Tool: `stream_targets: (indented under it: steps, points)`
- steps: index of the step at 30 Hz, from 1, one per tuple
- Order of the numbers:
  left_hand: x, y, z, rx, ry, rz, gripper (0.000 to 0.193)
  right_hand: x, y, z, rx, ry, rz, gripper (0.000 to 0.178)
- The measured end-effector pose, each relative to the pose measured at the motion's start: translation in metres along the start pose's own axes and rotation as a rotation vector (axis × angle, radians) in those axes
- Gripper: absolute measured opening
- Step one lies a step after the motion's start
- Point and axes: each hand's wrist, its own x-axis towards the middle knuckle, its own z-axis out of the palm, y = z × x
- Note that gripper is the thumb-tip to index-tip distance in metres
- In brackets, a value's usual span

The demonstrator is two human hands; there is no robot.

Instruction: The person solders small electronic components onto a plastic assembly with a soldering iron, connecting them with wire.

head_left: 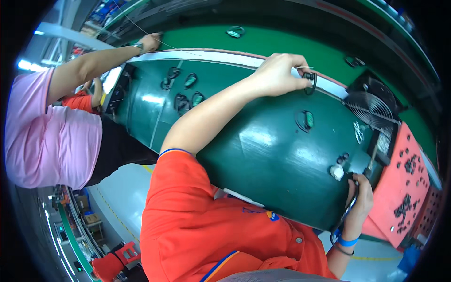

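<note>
My left hand point(284, 75) is reached out to the far edge of the green work table point(263, 174). Its fingers pinch a small looped black cable point(311, 83) at the edge of the conveyor. At the right side of the table my right hand point(361, 197) is closed around a soldering iron point(369, 170), whose metal shaft points up toward a holder. The iron's black cord runs down past my wrist. A small white lump point(337, 172) lies just left of that hand. Farther in sits a green circuit board with a black wire point(307, 120).
A green conveyor point(197, 37) runs along the far side, carrying a cable piece point(235, 32). Several similar boards point(190, 81) lie at the table's left. A fan point(371, 108) and a red sheet point(380, 211) with black parts stand right. A co-worker in pink point(56, 141) reaches to the conveyor.
</note>
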Motion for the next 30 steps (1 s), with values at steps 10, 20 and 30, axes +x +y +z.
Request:
stream_targets:
  steps: [10,20,30]
  points:
    - [-0.049,0.068,0.043,-0.706,-0.546,-0.288,0.026,0.008,-0.007,0.006,0.49,0.104,0.165,0.023]
    - [-0.07,0.069,0.071,-0.97,-0.469,-0.377,0.027,0.025,-0.016,0.019,0.235,0.105,-0.086,0.023]
    - [-0.075,0.069,0.075,-0.629,-0.098,0.162,0.026,0.022,-0.037,0.006,0.772,-0.024,0.252,0.023]
